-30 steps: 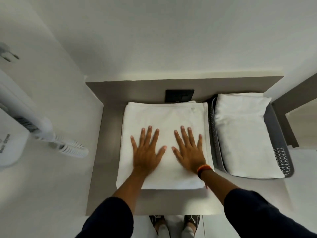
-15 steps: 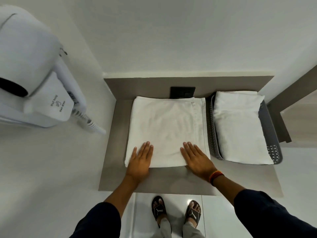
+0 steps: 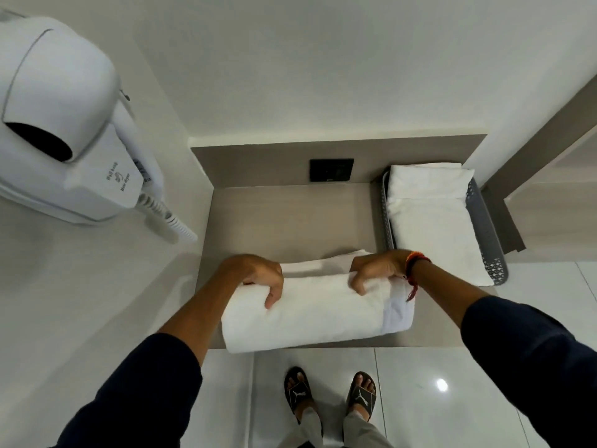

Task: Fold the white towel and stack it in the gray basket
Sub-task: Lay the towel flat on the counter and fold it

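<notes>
The white towel (image 3: 318,310) lies folded in a thick bundle at the near edge of the grey-brown counter (image 3: 290,221), hanging slightly over that edge. My left hand (image 3: 258,274) grips its left end, fingers curled over the top layer. My right hand (image 3: 376,268), with an orange band at the wrist, grips the right end the same way. The gray basket (image 3: 486,227) stands at the counter's right end, apart from the towel, with a folded white towel (image 3: 433,221) filling it.
A white wall-mounted hair dryer (image 3: 64,124) with a coiled cord juts out at the left. A black wall socket (image 3: 331,169) sits on the back panel. White walls close in behind and at the left. My sandalled feet (image 3: 329,396) stand on glossy floor tiles.
The towel has gone from flat and spread out to a doubled bundle drawn to the counter's near edge. Both hands went from flat on it to gripping its ends.
</notes>
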